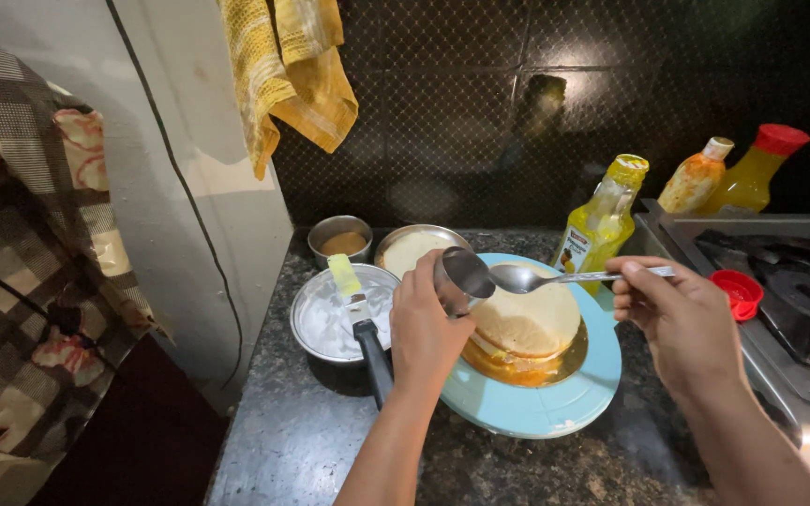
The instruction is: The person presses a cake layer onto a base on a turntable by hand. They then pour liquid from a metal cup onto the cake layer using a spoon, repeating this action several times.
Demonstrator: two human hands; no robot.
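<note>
Three steel bowls sit at your left: one small bowl of brown liquid, one bowl of batter, one bowl of white cream with one spatula resting in it. Your left hand grips one tilted steel cup above the single cake on its blue plate. Your right hand pinches one spoon, its bowl over the cake. Three bottles stand behind, beside one red cap on the stove.
</note>
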